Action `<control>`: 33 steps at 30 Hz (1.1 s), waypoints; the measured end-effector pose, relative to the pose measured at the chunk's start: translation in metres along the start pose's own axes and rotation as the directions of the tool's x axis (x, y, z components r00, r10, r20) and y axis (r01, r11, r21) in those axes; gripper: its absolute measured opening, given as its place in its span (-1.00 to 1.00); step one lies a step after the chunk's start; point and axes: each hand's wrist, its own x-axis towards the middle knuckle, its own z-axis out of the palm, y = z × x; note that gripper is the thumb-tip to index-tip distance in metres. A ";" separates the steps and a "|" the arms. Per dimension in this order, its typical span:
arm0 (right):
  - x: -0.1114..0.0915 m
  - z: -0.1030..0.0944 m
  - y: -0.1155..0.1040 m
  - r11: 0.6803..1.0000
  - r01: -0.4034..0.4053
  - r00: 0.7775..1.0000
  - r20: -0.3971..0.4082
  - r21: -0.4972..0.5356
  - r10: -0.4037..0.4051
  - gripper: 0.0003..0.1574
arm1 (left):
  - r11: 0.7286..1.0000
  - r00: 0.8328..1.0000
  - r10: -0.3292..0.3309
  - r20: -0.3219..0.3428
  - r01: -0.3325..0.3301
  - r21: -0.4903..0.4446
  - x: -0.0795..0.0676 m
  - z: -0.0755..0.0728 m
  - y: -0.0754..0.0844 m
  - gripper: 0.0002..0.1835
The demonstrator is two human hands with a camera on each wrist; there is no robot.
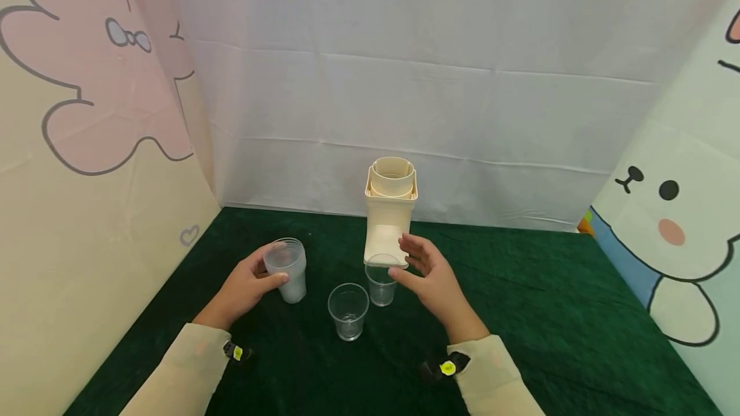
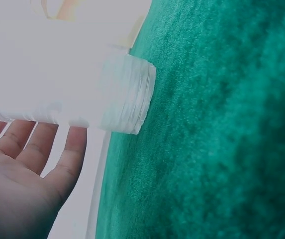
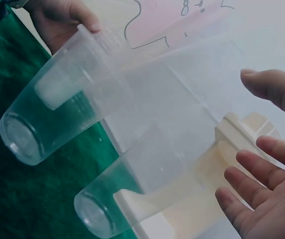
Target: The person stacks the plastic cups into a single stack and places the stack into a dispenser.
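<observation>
In the head view my left hand point(image 1: 243, 291) grips a stack of clear plastic cups point(image 1: 294, 281), thumb on the near side. The left wrist view shows the nested rims of that stack point(image 2: 130, 94) close above the green cloth, with fingers along its underside. Two single clear plastic cups stand upright between the hands, a front cup point(image 1: 349, 325) and a back cup point(image 1: 381, 293). My right hand point(image 1: 435, 284) is just right of the back cup, fingers spread and thumb toward its rim. In the right wrist view, nothing is held in that hand point(image 3: 269, 186).
Behind the back cup stands a cream plastic holder point(image 1: 386, 230) with a round tube opening on top. Dark green cloth point(image 1: 537, 313) covers the table. A white curtain point(image 1: 358, 82) hangs at the back, and printed cartoon sheets point(image 1: 110, 242) flank both sides.
</observation>
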 end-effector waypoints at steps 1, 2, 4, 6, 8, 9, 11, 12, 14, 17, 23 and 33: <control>0.000 0.001 0.001 1.000 -0.002 1.000 -0.001 -0.003 0.002 -0.10 | 1.000 1.000 -0.002 0.000 0.002 0.001 0.000 0.000 0.000 -0.27; 0.001 0.001 0.003 1.000 -0.004 1.000 -0.001 -0.004 0.004 -0.10 | 1.000 1.000 -0.005 0.000 0.005 -0.001 0.000 0.000 0.000 -0.27; 0.001 0.002 0.006 1.000 -0.009 1.000 0.000 -0.007 0.009 -0.11 | 1.000 1.000 -0.009 0.003 0.009 -0.003 0.000 0.000 0.001 -0.27; 0.002 0.003 0.010 1.000 -0.014 1.000 0.006 -0.013 0.014 -0.12 | 1.000 1.000 -0.012 0.002 0.012 -0.001 0.000 0.000 0.002 -0.26; 0.004 0.003 0.013 1.000 -0.026 1.000 0.013 -0.018 0.026 -0.12 | 1.000 1.000 -0.015 0.001 0.015 -0.003 0.000 0.000 0.002 -0.26; 0.005 0.004 0.015 0.999 -0.030 0.999 0.018 -0.020 0.031 -0.12 | 1.000 1.000 -0.017 0.001 0.017 -0.003 0.000 0.000 0.003 -0.26; 0.007 0.005 0.018 0.999 -0.045 0.999 0.021 -0.021 0.046 -0.11 | 1.000 1.000 -0.021 0.002 0.021 -0.005 0.000 0.000 0.003 -0.27; 0.008 0.006 0.019 0.998 -0.054 0.998 0.022 -0.019 0.055 -0.10 | 1.000 1.000 -0.023 0.003 0.023 -0.004 0.000 0.000 0.004 -0.27; 0.009 0.007 0.022 0.997 -0.074 0.997 0.026 -0.025 0.074 -0.08 | 1.000 1.000 -0.022 0.008 0.022 -0.004 -0.001 0.000 0.005 -0.26; 0.011 0.010 0.026 0.995 -0.096 0.995 0.035 -0.039 0.097 -0.05 | 1.000 1.000 -0.020 0.009 0.020 -0.009 -0.002 0.000 0.008 -0.26; 0.013 0.014 0.030 0.989 -0.132 0.990 0.043 -0.068 0.135 -0.01 | 0.999 1.000 -0.024 0.011 0.024 -0.022 -0.003 0.001 0.009 -0.26; 0.013 0.019 0.037 0.986 -0.149 0.983 0.098 -0.080 0.156 0.03 | 1.000 1.000 -0.020 0.004 0.020 -0.014 0.000 0.000 0.001 -0.26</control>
